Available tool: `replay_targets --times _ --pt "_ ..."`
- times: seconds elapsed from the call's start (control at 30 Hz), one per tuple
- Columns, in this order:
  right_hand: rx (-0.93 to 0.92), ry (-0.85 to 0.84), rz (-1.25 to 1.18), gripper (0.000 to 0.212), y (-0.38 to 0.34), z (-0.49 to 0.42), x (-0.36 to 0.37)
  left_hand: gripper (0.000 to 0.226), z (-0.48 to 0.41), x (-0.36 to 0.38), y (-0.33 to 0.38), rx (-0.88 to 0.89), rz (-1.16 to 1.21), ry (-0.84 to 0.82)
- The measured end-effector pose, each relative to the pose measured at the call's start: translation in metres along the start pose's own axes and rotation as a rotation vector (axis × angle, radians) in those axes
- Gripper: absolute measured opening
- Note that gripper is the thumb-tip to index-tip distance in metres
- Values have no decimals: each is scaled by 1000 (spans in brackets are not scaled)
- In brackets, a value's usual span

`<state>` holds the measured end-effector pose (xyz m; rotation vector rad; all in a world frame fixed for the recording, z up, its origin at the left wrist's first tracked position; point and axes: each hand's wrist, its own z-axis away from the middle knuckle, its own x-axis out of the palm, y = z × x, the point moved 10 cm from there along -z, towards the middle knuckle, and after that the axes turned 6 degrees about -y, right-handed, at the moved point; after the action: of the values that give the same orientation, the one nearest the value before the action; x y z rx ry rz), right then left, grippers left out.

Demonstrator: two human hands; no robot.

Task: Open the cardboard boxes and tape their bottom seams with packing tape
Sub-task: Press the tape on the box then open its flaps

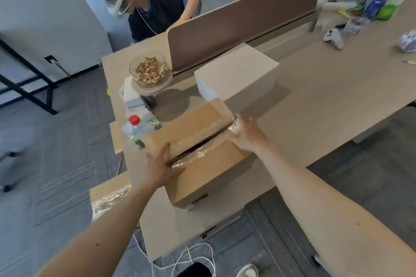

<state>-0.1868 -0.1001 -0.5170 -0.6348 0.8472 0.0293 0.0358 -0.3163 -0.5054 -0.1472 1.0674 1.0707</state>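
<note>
Cardboard box point(209, 171): brown, on the near-left part of the desk point(315, 101), with its seam side up
Seam point(198, 146): runs across the box top from near left to far right and gapes dark along the middle
Packing tape point(202, 139): clear, shiny and wrinkled, lying over the seam and bunched at its far-right end
Left hand point(161, 164): flat on the near-left end of the seam, fingers straight and spread apart, pressing on tape and flaps with nothing clasped
Right hand point(246, 135): at the far-right end of the seam, fingers stretched out and apart, touching the bunched tape at the box edge
White box point(236, 74): closed, just beyond the cardboard box; whether the two touch cannot be told
Bowl of nuts point(148, 71): glass, raised on a round stand, far left of both boxes
Bottle point(135, 126): red cap, lying just left of the cardboard box
Second cardboard point(110, 193): near left, beside the desk edge, with crinkled clear tape on it
Divider point(243, 13): brown panel standing across the far side of the desk
Other person point(157, 11): far left, behind the divider, wearing a head rig
Controller point(334, 38): white, far right on the desk, well apart from the boxes
</note>
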Motion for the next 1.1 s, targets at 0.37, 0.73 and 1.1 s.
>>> replay_targets --times 0.37,0.73,1.1 --pt "1 1 158 78 48 7 -3 109 8 30 28 -24 45 -27" --pt "48 18 123 80 175 7 -97 110 2 92 174 97 -107 -70" --pt "123 54 116 79 295 -60 -231 110 -76 137 347 180 -198 -112"
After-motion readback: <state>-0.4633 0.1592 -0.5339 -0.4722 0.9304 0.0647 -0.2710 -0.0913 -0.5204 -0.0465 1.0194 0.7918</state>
